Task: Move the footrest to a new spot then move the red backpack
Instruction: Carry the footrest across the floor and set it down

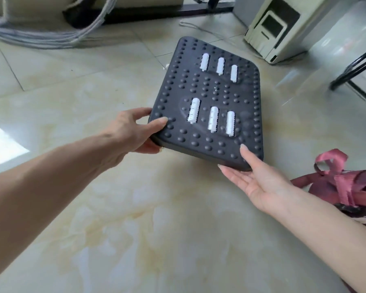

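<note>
The footrest (211, 94) is a dark grey studded board with several white rollers set in it, held tilted above the tiled floor in the middle of the view. My left hand (133, 132) grips its near left corner, thumb on top and fingers under the edge. My right hand (260, 180) holds its near right corner, thumb on the top face and palm turned up under the edge. The red backpack (347, 187) lies on the floor at the right edge, just right of my right wrist, its pink straps uppermost; part of it is cut off by the frame.
A cream-coloured appliance (283, 28) stands on the floor at the back right. Black metal chair legs (355, 68) reach in from the right. A bundle of grey cables (51, 37) runs across the back left, beside a dark bar (156, 15) along the floor.
</note>
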